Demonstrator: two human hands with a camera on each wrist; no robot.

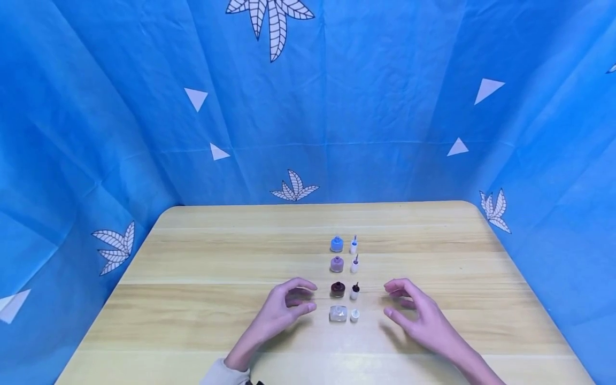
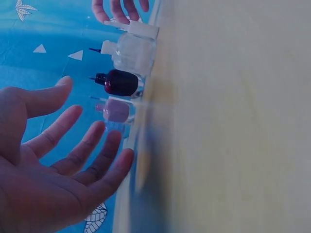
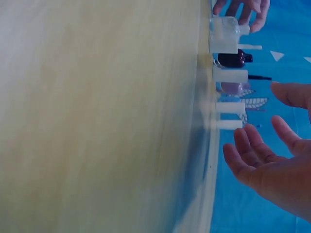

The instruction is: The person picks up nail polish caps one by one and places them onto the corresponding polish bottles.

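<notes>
- Table (image 1: 207, 256): pale wood-grain top, far corners rounded.
- Blue cloth (image 1: 375, 64): hangs behind table and along both sides; creases visible.
- Leaf prints (image 1: 277, 29): white, dark outlines and veins, scattered over cloth.
- Triangles (image 1: 196, 98): white, on cloth, orientations vary.

four uncapped bottles (image 1: 337, 265) | upright, in line | four white caps (image 1: 355, 267) | alongside, brushes (image 3: 260, 77) up

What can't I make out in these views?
Head view: the blue brush, too small to tell its bristles.
Left wrist view: part of the blue bottle, behind fingers of the left hand; right hand, cut off by the top edge.
Right wrist view: purple bottle, partly behind a white cap.
</notes>
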